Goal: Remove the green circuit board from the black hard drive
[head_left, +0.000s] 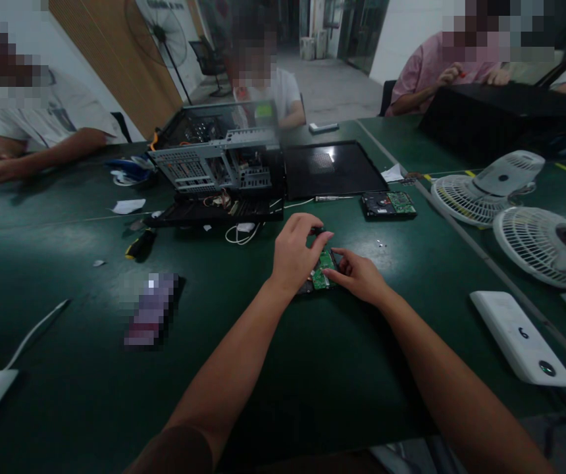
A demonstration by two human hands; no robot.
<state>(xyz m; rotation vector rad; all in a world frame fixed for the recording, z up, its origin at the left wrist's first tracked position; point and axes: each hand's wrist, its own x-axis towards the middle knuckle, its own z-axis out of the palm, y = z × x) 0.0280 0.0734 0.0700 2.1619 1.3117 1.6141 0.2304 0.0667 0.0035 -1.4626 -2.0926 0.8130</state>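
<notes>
A hard drive [323, 278] with a green circuit board facing up lies on the table in front of me, partly covered by my hands. Above its far edge, my left hand [297, 253] is closed in a pinch around a small black thing [317, 230], too dark and small to name. My right hand [362, 276] grips the drive from the right, thumb on the board and index finger along the far side. A second hard drive [389, 205] rests farther off to the right, its board also showing.
Beyond my hands stands an opened computer case [214, 168], with a black side panel [335, 168] beside it. A yellow-black screwdriver [139, 245] and a phone [152, 309] lie left. On the right are white fan parts [485, 187] and a white power bank [520, 336]. Several people sit around.
</notes>
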